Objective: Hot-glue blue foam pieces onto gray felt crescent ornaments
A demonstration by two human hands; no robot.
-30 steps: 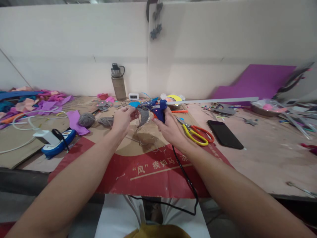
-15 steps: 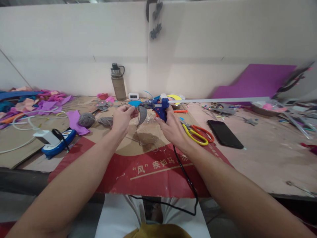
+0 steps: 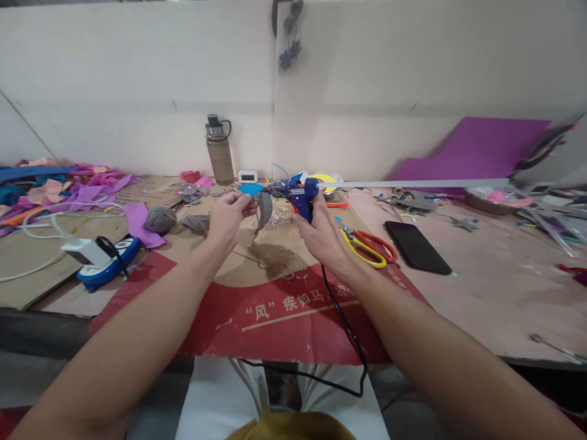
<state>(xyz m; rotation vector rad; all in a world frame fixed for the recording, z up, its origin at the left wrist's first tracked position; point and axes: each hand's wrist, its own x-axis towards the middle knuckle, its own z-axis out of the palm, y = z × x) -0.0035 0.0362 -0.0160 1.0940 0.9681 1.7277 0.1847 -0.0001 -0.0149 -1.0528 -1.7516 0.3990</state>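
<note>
My right hand is wrapped round the handle of a blue hot glue gun, its nozzle pointing left. A long pale glue stick sticks out of the gun's back to the right. With pinched fingertips my left hand holds a small blue felt piece. A curved grey strip hangs beside those fingers, close to the nozzle; whether it is joined to the blue piece, I cannot tell. Strings of dried glue lie on the cardboard below.
Yellow and orange-handled scissors and a black phone lie right. Grey yarn, a blue power strip and felt scraps are left. A bottle stands behind. The gun's black cord drops over the front edge.
My right hand and the glue gun have shifted slightly right, drawing the nozzle a little away from the left fingers. The left hand stays almost in place.
</note>
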